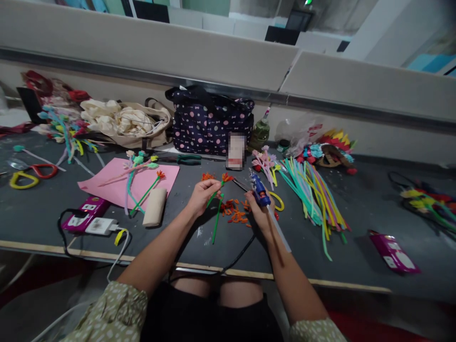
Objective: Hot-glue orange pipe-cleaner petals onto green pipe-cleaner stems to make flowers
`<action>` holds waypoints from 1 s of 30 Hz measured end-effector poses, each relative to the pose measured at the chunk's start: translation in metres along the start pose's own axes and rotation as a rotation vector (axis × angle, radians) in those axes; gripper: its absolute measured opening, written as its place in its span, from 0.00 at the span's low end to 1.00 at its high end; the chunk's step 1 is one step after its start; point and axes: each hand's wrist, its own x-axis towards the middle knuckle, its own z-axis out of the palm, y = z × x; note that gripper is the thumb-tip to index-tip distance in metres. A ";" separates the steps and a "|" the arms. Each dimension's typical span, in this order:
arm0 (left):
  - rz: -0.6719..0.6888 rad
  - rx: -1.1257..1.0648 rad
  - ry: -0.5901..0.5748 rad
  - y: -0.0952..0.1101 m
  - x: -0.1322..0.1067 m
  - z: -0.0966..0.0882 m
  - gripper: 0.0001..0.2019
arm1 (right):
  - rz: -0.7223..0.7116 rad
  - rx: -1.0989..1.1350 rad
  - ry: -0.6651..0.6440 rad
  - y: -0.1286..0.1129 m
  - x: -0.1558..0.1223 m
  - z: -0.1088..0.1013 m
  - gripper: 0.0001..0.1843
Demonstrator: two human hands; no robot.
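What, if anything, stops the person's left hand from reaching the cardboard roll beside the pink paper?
Probably nothing, so yes: bare table lies between the left hand and the cardboard roll. But the hand pinches an orange flower, so it isn't free to grasp.

Blurring is masking the small upright rectangle (235,151) before the dark polka-dot fabric bag (213,124); fingers of the right hand (261,216) are covering the grip of the blue plastic glue gun (259,189).

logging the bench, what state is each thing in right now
left hand, pinching the orange flower
right hand, gripping the glue gun
glue gun, glue stick loaded
cardboard roll, lying on its side
pipe cleaners, loose, fanned out
pliers, lying flat
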 end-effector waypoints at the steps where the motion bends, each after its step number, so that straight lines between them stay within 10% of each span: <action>1: -0.014 -0.006 0.013 0.001 0.000 0.001 0.19 | 0.022 0.016 0.006 0.000 0.001 0.000 0.15; 16: -0.236 -0.205 0.041 0.002 0.006 -0.005 0.14 | 0.325 0.164 -0.114 0.011 0.006 0.002 0.27; 30: -0.318 0.144 -0.125 -0.016 -0.006 0.013 0.10 | 0.059 0.143 -0.020 0.005 -0.001 0.007 0.15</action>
